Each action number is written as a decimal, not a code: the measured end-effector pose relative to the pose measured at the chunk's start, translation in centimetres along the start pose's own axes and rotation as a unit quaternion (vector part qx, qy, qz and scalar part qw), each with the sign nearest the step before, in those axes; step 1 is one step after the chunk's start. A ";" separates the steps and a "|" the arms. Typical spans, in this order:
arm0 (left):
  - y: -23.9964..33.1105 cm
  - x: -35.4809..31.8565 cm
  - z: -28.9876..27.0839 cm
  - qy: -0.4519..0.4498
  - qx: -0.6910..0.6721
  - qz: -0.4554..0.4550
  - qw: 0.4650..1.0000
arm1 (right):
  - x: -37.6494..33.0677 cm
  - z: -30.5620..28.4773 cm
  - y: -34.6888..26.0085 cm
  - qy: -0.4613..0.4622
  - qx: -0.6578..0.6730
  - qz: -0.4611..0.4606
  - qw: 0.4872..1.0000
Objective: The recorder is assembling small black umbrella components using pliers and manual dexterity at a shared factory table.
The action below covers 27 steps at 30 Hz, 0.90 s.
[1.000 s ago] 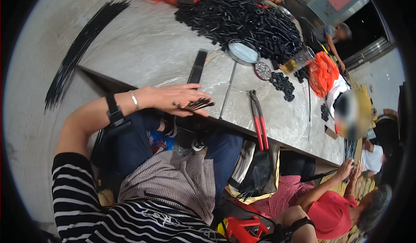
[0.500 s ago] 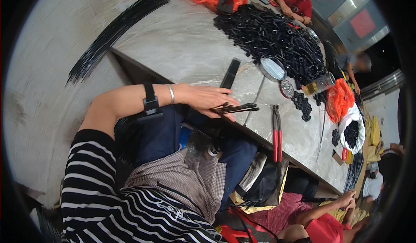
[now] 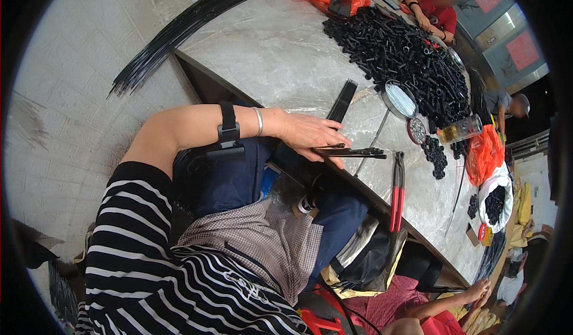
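Observation:
My left hand [image 3: 316, 137] reaches across the front edge of the stone-topped table, palm down. Its fingers and thumb are closed around a small bunch of thin black rods [image 3: 364, 153], whose ends stick out to the right. Just beyond the knuckles, a flat black bundle of strips [image 3: 342, 101] lies on the tabletop, its near end hidden by the hand. Red-handled pliers [image 3: 397, 194] lie to the right, handles over the edge. My right hand is out of the picture.
A large heap of short black tubes [image 3: 400, 60] covers the far side. Near it are a round dish [image 3: 400, 99], a glass jar [image 3: 459, 129] and a white sack [image 3: 494, 197]. Long black rods [image 3: 179, 33] overhang the table's left end. Co-workers sit at the far side and right.
The view has shifted, so the table scene sits further right and slightly lower at the far right. My left hand keeps its grip on the rods, which are turned a little.

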<state>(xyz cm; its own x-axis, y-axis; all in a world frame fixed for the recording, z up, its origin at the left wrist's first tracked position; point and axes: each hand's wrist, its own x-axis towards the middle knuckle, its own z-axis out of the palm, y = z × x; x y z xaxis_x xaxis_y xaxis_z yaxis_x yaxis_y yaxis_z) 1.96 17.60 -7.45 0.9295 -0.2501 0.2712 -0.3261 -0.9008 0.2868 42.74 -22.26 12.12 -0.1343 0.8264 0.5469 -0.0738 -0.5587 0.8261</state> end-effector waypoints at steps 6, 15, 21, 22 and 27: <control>-0.5 0.0 -0.1 0.014 0.007 0.025 1.000 | -1.9 3.8 -2.7 -0.092 -0.051 -0.021 0.994; -0.5 0.3 -0.2 0.019 -0.004 0.006 1.000 | -9.1 10.9 -2.7 -0.246 -0.154 -0.080 0.954; -0.1 -0.3 -0.7 -0.008 0.006 -0.010 1.000 | -13.8 16.7 -2.1 -0.334 -0.222 -0.115 0.909; 0.2 -0.6 -0.6 -0.017 0.005 -0.041 0.999 | -14.3 18.1 -2.5 -0.346 -0.229 -0.124 0.902; -0.7 0.5 0.1 0.008 -0.006 0.012 1.000 | -20.9 24.8 1.7 -0.377 -0.336 -0.237 0.830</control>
<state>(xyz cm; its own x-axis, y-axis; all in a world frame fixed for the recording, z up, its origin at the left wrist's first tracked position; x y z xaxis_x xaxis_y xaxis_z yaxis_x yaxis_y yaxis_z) 2.63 18.05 -7.65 0.9183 -0.2662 0.2931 -0.3508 -0.8902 0.2905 69.95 -38.68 5.45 0.7053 0.6316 0.3218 -0.5105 0.1378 0.8487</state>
